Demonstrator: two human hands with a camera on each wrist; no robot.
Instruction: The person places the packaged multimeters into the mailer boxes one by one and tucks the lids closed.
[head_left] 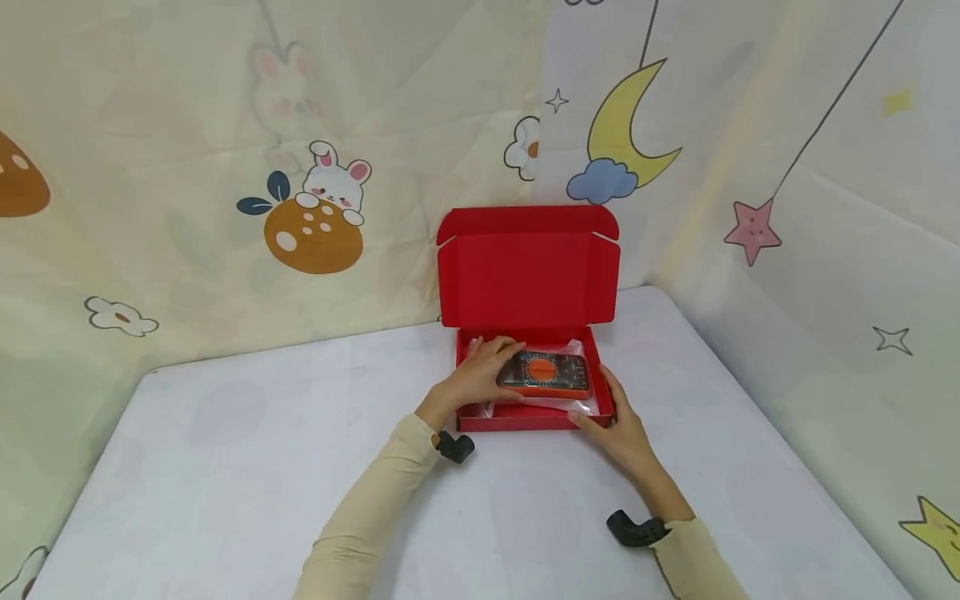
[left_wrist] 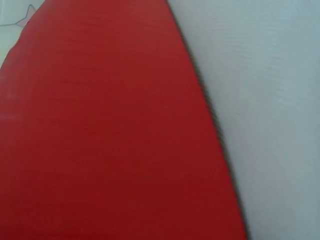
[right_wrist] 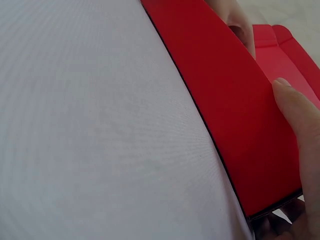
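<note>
Left hand [head_left: 480, 375] and right hand [head_left: 621, 429] were apart, each on its own hold; the left was clamped on the left end of a multimeter [head_left: 551, 372], thumb along its near side; the right gripped the front right corner of a red box [head_left: 517, 423], its thumb on the front wall and its fingers round the right wall. The multimeter lay face up within the box walls, nearer the right wall than the left, with clear plastic [head_left: 582, 407] about it; whether its weight was on the plastic or on the left hand I could not tell. The box stood near the back edge of the table [head_left: 262, 467], toward its far right corner; its lid [head_left: 525, 279] stood open along the back wall. The step in hand seemed to be handling the meter at the box, in or out being undecidable; the next move, as I judged it, called for a level left hold, a steadied corner and care that the plastic did not snag.
</note>
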